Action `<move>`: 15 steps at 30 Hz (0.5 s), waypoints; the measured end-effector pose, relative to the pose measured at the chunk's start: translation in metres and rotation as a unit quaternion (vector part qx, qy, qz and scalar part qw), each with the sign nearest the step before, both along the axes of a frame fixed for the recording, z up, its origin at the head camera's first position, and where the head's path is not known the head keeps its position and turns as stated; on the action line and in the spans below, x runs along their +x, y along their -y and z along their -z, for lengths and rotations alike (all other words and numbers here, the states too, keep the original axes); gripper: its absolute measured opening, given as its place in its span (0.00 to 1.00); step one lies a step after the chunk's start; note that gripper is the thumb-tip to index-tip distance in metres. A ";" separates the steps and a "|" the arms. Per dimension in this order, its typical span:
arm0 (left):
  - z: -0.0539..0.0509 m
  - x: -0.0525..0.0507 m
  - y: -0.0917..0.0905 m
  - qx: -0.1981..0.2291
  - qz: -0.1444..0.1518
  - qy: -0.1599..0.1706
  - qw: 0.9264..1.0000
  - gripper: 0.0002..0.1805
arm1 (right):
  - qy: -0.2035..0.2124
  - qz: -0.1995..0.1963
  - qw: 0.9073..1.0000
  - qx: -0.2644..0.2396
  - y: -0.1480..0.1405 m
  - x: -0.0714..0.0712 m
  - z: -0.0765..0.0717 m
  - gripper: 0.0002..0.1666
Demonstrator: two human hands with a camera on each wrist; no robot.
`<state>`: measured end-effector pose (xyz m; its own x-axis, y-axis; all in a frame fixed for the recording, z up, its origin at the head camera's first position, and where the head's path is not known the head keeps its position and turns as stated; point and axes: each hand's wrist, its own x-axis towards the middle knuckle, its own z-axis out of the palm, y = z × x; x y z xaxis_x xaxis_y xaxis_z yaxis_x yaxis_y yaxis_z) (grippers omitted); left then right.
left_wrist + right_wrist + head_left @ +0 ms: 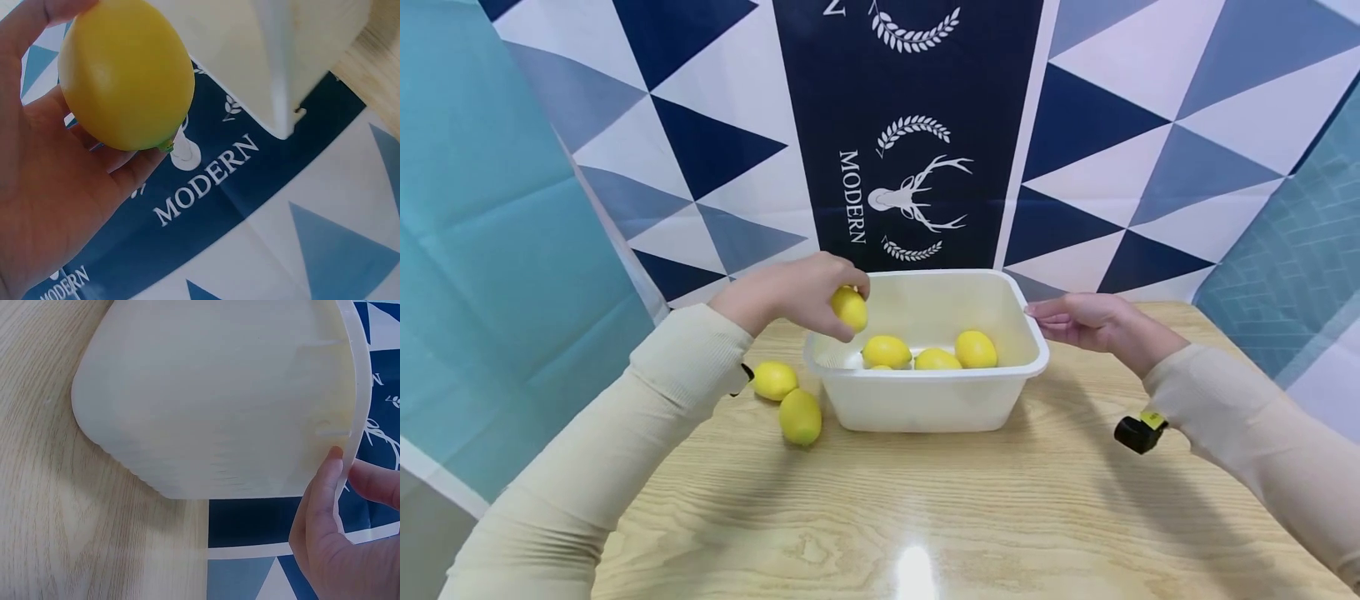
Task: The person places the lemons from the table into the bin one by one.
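My left hand (811, 293) grips a yellow lemon (850, 309) over the left end of a white plastic basin (917, 404). In the left wrist view, thumb and fingers curl round the lemon (128, 75), its green-tipped end showing. Several lemons lie inside the basin, one lemon (976, 349) toward its right side; the front wall partly hides some. At the basin's right end, my right hand (1093, 323) pinches the rim. The right wrist view shows its fingers (322, 506) under the rim's outer side and the thumb across the edge.
Two more lemons rest on the wooden table (880, 508) left of the basin: one lemon (774, 381) behind, another lemon (801, 417) nearer. Behind the basin hangs a patterned cloth (910, 100) with triangles and a deer head. A black wrist camera (1140, 433) sits below the right sleeve.
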<state>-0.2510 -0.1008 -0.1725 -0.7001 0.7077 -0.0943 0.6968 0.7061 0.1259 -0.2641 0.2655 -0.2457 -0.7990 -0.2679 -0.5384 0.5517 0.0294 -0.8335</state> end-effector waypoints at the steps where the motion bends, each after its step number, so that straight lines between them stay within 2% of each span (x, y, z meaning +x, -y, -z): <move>1: -0.001 -0.001 -0.003 -0.004 0.001 0.001 1.000 0.21 | 0.000 0.000 1.000 0.001 0.000 0.000 0.000 0.12; 8: -0.006 -0.007 -0.022 -0.010 0.017 -0.005 1.000 0.19 | -0.005 0.006 1.000 0.008 0.002 0.001 0.002 0.12; 15: -0.003 -0.021 -0.041 -0.027 0.018 -0.009 0.999 0.18 | -0.015 0.007 1.000 0.011 0.002 0.002 0.000 0.11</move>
